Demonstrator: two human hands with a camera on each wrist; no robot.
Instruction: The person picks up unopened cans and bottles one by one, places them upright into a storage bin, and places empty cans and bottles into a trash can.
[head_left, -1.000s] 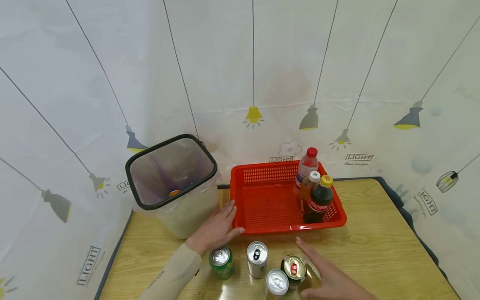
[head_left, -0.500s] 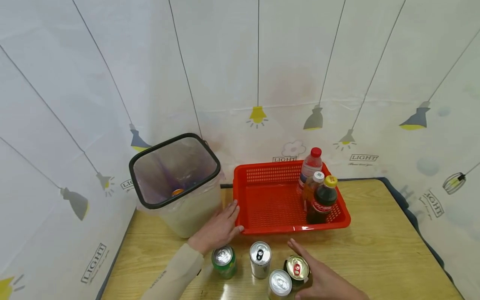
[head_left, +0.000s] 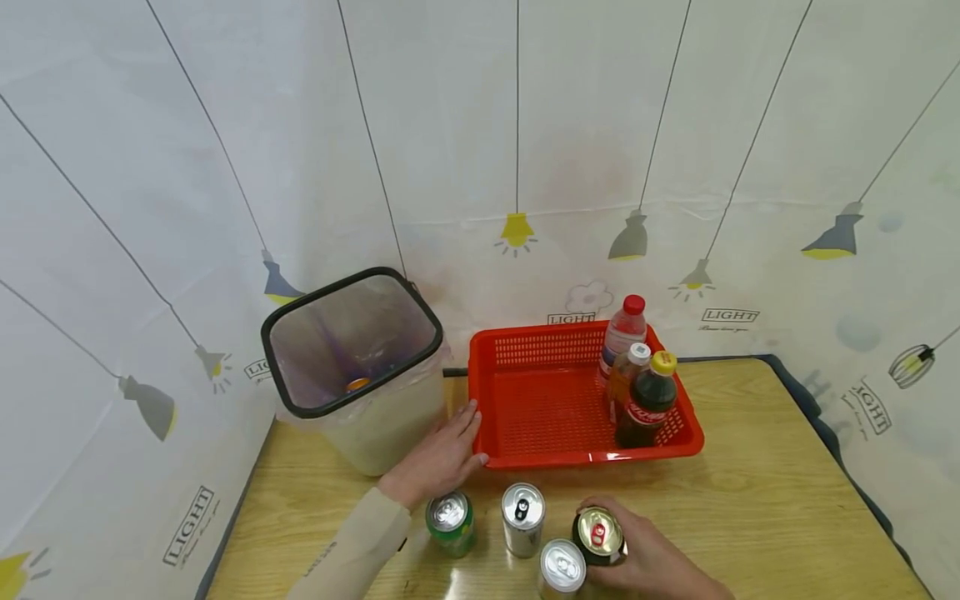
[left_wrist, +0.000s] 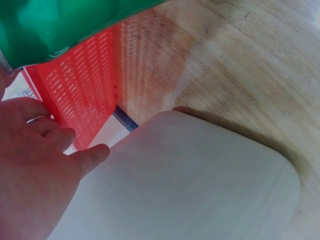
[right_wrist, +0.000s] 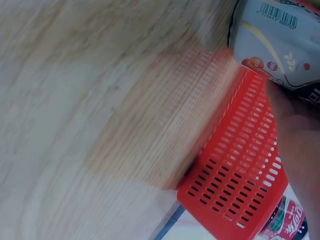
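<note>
My right hand [head_left: 647, 552] grips a dark drink can [head_left: 600, 535] with a gold top and red tab, thumb on the near side and fingers behind. In the right wrist view a can [right_wrist: 277, 42] with a grey, barcoded panel lies against that hand. Just left of the dark can stands a silver can [head_left: 561, 573], and behind it another silver can [head_left: 522, 521] with a black tab. The fingers of my left hand [head_left: 438, 460] lie extended along the left rim of a red plastic basket [head_left: 540, 460]. Beside that forearm stands a green can [head_left: 452, 525].
Three bottles stand at the basket's right end: a red-capped one [head_left: 622, 337], a white-capped one [head_left: 622, 379] and a yellow-capped cola [head_left: 645, 408]. A bag-lined bin [head_left: 375, 437] with a black rim stands left of the basket. Behind the wooden table [head_left: 765, 467] hangs a printed cloth.
My right hand has moved left and its fingers have closed round the dark can. The left hand stays at the basket rim. The head view has shifted slightly.
</note>
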